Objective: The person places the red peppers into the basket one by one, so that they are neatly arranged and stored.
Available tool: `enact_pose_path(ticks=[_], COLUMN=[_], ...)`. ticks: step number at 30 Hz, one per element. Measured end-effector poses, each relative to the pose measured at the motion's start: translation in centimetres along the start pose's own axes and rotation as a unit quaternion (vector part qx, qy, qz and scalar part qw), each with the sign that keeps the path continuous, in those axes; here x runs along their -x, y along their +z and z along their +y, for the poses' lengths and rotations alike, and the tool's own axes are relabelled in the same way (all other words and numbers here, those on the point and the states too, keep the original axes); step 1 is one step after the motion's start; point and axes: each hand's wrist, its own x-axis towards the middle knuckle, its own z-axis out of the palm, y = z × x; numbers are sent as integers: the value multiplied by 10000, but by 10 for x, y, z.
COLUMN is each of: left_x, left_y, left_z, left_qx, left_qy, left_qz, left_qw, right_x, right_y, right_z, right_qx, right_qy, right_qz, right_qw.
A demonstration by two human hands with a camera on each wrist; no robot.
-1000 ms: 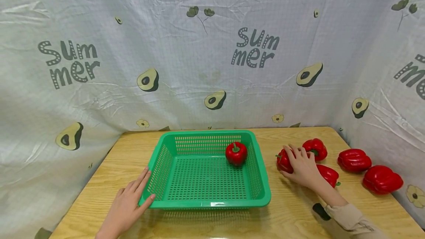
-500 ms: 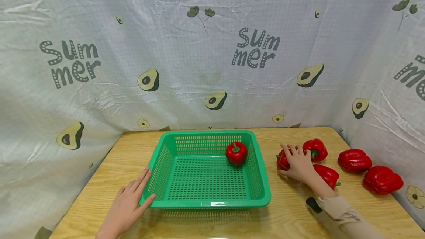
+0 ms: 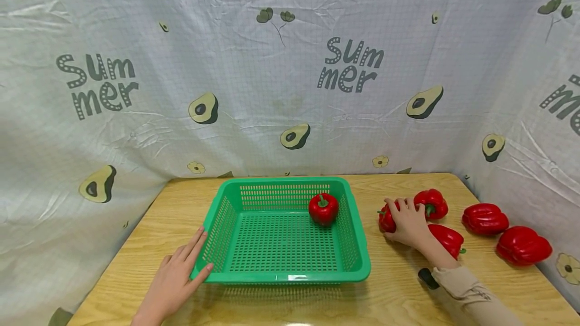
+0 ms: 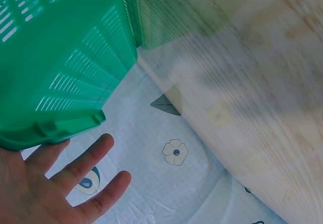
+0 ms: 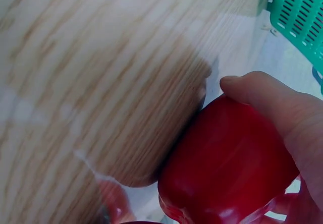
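Observation:
My right hand (image 3: 411, 225) is curled over a red bell pepper (image 3: 386, 219) lying on the table. In the right wrist view the thumb (image 5: 265, 90) presses one side of this glossy pepper (image 5: 222, 158), with some fingers behind it partly hidden. My left hand (image 3: 174, 275) rests against the left rim of a green plastic basket (image 3: 290, 278), its fingers nearly straight. From the left wrist view, the fingers (image 4: 83, 168) extend under and past the rim of the basket (image 4: 60, 130). One red bell pepper (image 3: 323, 211) sits upright inside the basket, toward its back right corner.
Close to my right hand lie two more red bell peppers, one behind (image 3: 432, 204) and one under the forearm side (image 3: 446, 240). Farther right are two others (image 3: 485, 219), near the hanging cloth (image 3: 290, 64). The wooden table (image 3: 389, 296) carries everything.
Over the last second my right wrist and sleeve have shifted left, and the hand has settled further around the bell pepper. My left hand and the basket have stayed in place.

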Motion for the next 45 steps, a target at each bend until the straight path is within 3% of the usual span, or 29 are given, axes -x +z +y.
enact_pose_path(ticks=[24, 36, 45], left_x=[-3, -2, -3], left_y=[-4, -1, 0], left_z=[-1, 0, 0], left_qx=[-146, -337, -264], left_qy=[57, 72, 8], left_qz=[-14, -10, -89], left_qw=[9999, 9994, 9996], right_x=[0, 0, -8], right_y=[-11, -26, -44], right_z=[-3, -18, -37], right_qx=[-122, -632, -684], right_qy=[-130, -484, -887], right_qz=[93, 796, 1361], right_qw=[9998, 9936, 9843])
